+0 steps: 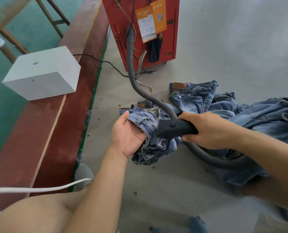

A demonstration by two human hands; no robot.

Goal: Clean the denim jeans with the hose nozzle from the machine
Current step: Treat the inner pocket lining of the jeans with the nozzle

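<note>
Two hands are engaged; nozzle (pixel 175 128) is gripped by right hand (pixel 205 130); jeans (pixel 148 125), raised off the floor, are held by left hand (pixel 126 132), fingers hidden inside; denim judged soft, limp, best held at seams.

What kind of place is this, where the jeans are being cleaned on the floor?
Probably a garment workshop or small factory floor. Several pairs of denim jeans lie heaped on bare concrete, a red machine with tags feeds a corrugated hose, and painted floor lanes run alongside.
</note>
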